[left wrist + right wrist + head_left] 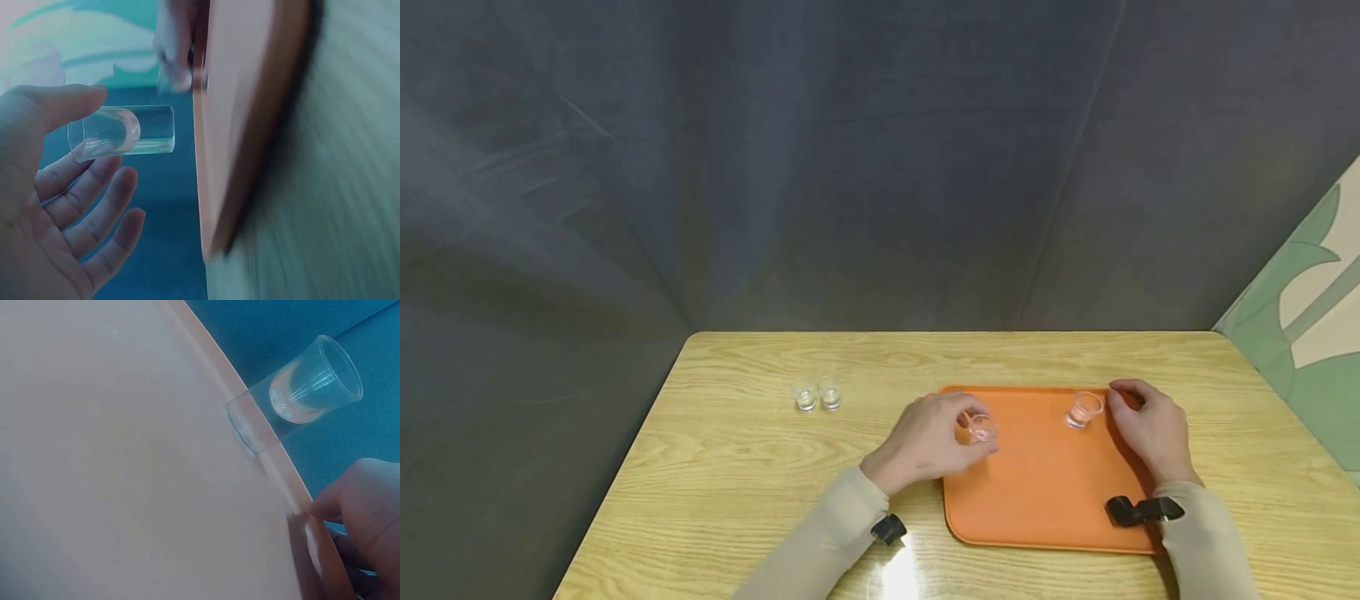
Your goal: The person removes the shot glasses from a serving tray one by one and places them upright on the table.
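- The left hand (936,442) has its grip pinched on a clear glass (982,428), with the thumb on one side and fingers on the other; the left wrist view shows the hold near the rim, the remaining fingers slightly bent and spread away from it.
- That held glass is over the left part of the orange tray (1037,492); its thick base points down toward the tray and, in the left wrist view, a gap lies between the two.
- The right hand (1153,429) is at the tray's right edge, toward the far corner; its grip is closed on the rim, the thumb on the edge and other fingers bent along the outer side.
- A second glass (1082,410) stands upright on the tray; it is near the far edge and just beside the right hand, not touched by it.
- Two similar glasses stand upright on the wooden desk (737,517), left of the tray and well apart from it; the outer glass (806,396) and the inner glass (831,393) are close side by side.
- Both forearms wear pale sleeves (835,525); a black device (889,529) sits at the left wrist; a dark curtain (880,167) hangs behind the desk.
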### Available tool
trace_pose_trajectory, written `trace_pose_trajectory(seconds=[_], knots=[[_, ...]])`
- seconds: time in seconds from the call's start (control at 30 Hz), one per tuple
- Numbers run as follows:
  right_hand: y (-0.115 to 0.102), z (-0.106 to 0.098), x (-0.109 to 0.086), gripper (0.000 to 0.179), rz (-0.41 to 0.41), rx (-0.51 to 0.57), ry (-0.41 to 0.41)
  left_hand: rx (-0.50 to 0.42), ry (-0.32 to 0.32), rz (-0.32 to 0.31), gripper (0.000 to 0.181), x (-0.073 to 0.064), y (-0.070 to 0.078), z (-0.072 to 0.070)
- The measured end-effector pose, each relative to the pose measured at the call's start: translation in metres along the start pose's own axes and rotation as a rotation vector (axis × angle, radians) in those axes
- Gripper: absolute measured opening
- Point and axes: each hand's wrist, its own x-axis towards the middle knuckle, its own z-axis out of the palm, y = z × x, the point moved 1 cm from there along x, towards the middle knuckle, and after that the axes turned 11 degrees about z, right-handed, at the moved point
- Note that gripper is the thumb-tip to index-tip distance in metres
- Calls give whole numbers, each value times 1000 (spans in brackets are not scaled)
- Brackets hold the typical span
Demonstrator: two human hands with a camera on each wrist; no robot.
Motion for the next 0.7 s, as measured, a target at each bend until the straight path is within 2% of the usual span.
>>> trace_pose_trajectory(seconds=[0.5,0.7], knots=[[3,-1,1,43,11,8,2,53,132,-205,33,-75,-62,-68],[1,0,1,42,15,7,3,75,127,-271,33,-104,-76,-100]])
